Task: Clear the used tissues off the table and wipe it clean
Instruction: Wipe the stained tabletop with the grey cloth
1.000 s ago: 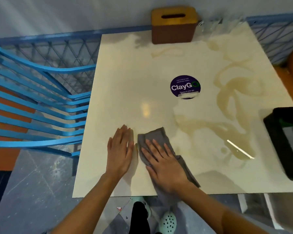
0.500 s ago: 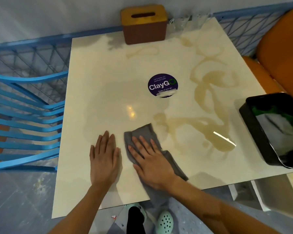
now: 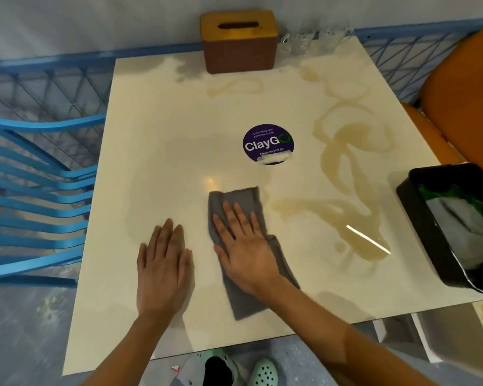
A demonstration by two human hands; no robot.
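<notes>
While right hand [image 3: 244, 250] presses flat, fingers straight, on the grey folded cloth [image 3: 236, 201] near the table's front centre, left hand [image 3: 162, 270] lies flat and open just left of it, holding nothing. Cream square tabletop [image 3: 156, 129] has brownish liquid streaks [image 3: 343, 162] on its right half. Round purple ClayGo sticker [image 3: 267, 144] mid-table. Brown tissue box [image 3: 239, 41] at far edge. Black bin [image 3: 455, 227] at right edge; no loose tissues visible.

Even indoor light; overhead glare streaks on glossy table [image 3: 162, 140]; soft shadows; mild blur; wide-angle edge bowing.
</notes>
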